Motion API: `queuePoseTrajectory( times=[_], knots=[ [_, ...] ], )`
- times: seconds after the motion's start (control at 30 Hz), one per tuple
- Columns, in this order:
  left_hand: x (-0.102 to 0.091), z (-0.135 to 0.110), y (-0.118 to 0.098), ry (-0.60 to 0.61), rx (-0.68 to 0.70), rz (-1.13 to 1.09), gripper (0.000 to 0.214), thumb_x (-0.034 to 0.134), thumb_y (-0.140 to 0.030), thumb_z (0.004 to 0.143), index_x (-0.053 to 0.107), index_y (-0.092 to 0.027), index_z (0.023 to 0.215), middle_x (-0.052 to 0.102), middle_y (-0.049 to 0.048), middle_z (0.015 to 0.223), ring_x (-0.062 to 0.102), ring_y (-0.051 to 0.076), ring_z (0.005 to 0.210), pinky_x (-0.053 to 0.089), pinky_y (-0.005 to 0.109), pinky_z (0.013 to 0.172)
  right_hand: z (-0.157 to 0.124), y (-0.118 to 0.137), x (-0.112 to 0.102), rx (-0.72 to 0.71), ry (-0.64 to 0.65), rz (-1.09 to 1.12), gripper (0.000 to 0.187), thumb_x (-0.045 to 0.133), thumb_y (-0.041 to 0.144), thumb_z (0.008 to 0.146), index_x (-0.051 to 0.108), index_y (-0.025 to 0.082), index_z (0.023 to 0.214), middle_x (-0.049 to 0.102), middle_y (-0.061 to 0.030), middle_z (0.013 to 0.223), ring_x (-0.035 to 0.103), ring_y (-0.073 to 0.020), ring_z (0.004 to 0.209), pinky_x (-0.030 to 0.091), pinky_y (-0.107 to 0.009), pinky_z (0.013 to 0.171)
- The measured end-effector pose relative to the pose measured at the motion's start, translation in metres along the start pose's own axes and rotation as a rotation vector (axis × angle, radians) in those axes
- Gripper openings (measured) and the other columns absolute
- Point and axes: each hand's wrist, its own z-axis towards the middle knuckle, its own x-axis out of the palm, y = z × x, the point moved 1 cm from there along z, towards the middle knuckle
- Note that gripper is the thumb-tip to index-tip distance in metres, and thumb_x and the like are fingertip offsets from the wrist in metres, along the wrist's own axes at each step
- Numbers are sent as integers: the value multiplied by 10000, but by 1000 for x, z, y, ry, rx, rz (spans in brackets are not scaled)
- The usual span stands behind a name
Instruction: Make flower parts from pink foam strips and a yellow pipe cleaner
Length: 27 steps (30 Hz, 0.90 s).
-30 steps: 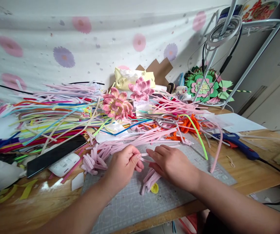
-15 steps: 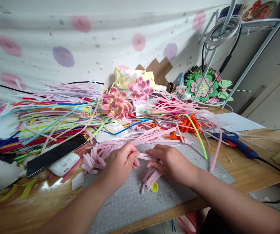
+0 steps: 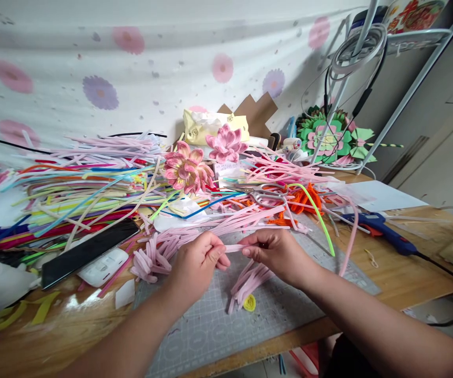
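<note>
My left hand (image 3: 197, 265) and my right hand (image 3: 277, 253) pinch the two ends of a short pink pipe cleaner (image 3: 235, 247), held level a little above the grey cutting mat (image 3: 218, 325). Below the hands lies a small bundle of bent pink pipe cleaners (image 3: 248, 281) with a yellow coil (image 3: 249, 302) at its near end. Left of my left hand sits a cluster of folded pink loops (image 3: 151, 257).
A big heap of coloured pipe cleaners (image 3: 76, 194) covers the table's left and back. Two finished pink flowers (image 3: 189, 170) stand behind. Scissors (image 3: 261, 195), orange pipe cleaners (image 3: 305, 199), a blue glue gun (image 3: 384, 231), a black phone (image 3: 88, 251) and a white remote (image 3: 102, 266) lie around.
Both hands have risen slightly off the mat. The right hand has lifted from the pink bundle and now pinches the strip's right end, so the strip is held straight between them.
</note>
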Motion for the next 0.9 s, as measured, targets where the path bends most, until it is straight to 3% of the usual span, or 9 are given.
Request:
queuePoseTrajectory(
  times=[0.13,0.27,0.5,0.67,0.77,0.83,0.9],
  knots=[
    [1,3,0,53,-99,-52,163,434,-299,847,456,-210,712,627,-26,565,604,140,511,477,250,507,0,0,-2,-145,-59,-198,86,629,205,770,699,160,749,663,-15,666,563,-116,603,393,-214,571],
    [1,3,0,74,-82,-43,154,441,-288,841,448,-214,707,600,-41,554,582,133,510,466,249,518,2,-3,-5,-105,-80,-289,92,672,226,734,655,156,677,612,3,601,511,-110,559,354,-217,527],
    [1,4,-2,55,-177,-267,150,465,-297,831,441,-197,723,599,-37,559,576,124,507,466,254,525,4,-8,-1,166,-20,301,326,709,434,640,583,133,638,491,41,546,400,-83,504,302,-214,489],
    [-3,2,-13,60,-296,-493,171,510,-321,795,462,-178,716,597,-40,531,569,105,461,437,222,485,6,-1,1,31,-105,322,311,702,417,659,567,141,608,539,20,574,450,-100,542,355,-238,539],
    [-27,-5,-21,71,-268,-424,163,525,-311,779,481,-175,700,586,-42,512,552,98,443,428,211,471,6,6,-6,-90,18,247,248,655,383,726,624,138,743,601,-10,678,523,-126,625,409,-255,602],
    [-54,-11,-20,75,-260,-243,150,539,-287,768,501,-172,678,576,-37,496,531,93,432,410,197,456,6,7,-15,-164,154,121,249,617,338,770,642,134,911,624,-30,760,552,-136,683,431,-264,647],
    [-85,-15,-12,62,-304,-92,158,566,-290,752,519,-174,655,562,-34,481,503,90,416,389,188,429,5,5,-23,-232,278,-102,219,587,260,798,650,134,966,636,-48,804,564,-143,718,435,-264,668]
  ],
)
